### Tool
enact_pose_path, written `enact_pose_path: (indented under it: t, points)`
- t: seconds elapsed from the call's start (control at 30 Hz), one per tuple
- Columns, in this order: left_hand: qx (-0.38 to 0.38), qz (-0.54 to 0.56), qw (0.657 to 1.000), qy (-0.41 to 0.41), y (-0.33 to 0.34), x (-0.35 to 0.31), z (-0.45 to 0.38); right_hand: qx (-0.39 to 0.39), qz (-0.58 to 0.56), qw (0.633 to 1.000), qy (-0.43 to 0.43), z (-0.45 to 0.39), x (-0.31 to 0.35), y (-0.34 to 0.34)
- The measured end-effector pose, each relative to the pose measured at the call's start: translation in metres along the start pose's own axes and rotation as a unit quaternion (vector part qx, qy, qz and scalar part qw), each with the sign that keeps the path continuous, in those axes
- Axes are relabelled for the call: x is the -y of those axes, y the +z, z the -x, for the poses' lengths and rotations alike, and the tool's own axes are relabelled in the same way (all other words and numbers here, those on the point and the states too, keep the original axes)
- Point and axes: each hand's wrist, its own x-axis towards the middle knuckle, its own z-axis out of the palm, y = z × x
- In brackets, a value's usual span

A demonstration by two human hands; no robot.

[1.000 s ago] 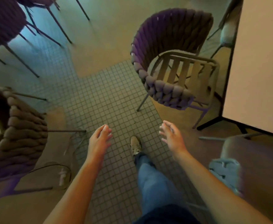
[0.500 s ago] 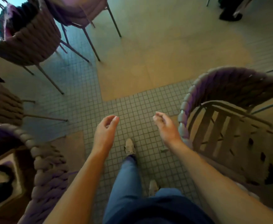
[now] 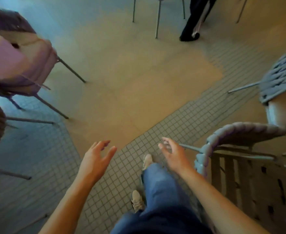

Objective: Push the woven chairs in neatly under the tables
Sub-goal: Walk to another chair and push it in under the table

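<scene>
Woven chair (image 3: 243, 166) at lower right, just beside the right forearm, slatted seat facing up, thick braided rope wrapped along the curved back rail. Likely light to middling in weight on thin metal legs, stiff in the frame, soft and grippy in the rope; prone to scraping or catching on the tiled floor (image 3: 181, 119). Best taken at the top of the braided back rail, both sides, and slid straight. Left hand (image 3: 95, 159) spread, fingers loose, holding nothing. Right hand (image 3: 171, 155) likewise empty, fingers slightly curled, near the rail but apart from it. More chairs (image 3: 20, 61) at left. No counter in view.
</scene>
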Motion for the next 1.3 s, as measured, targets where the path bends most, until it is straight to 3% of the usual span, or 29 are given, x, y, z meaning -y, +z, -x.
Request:
enact_pose_path:
  t: [0.2, 0.5, 0.7, 0.87, 1.0, 1.3]
  points:
    - [0.056, 0.003, 0.997, 0.053, 0.001, -0.09, -0.172, -0.091, -0.07, 0.991, 0.069, -0.134, 0.028, -0.049]
    - [0.101, 0.017, 0.986, 0.129, -0.002, -0.281, -0.405, -0.208, -0.152, 0.96, 0.111, -0.29, 0.095, -0.21]
    - [0.159, 0.037, 0.968, 0.193, 0.068, -0.418, -0.549, -0.331, -0.309, 0.88, 0.143, -0.423, 0.132, -0.299]
    - [0.256, 0.008, 0.94, 0.226, 0.125, -0.539, -0.641, -0.351, -0.331, 0.857, 0.183, -0.497, 0.145, -0.375]
    - [0.32, -0.037, 0.909, 0.263, 0.169, -0.633, -0.678, -0.406, -0.368, 0.809, 0.214, -0.529, 0.136, -0.441]
    - [0.419, -0.143, 0.823, 0.356, 0.347, -0.848, -0.732, -0.486, -0.507, 0.658, 0.271, -0.614, 0.044, -0.603]
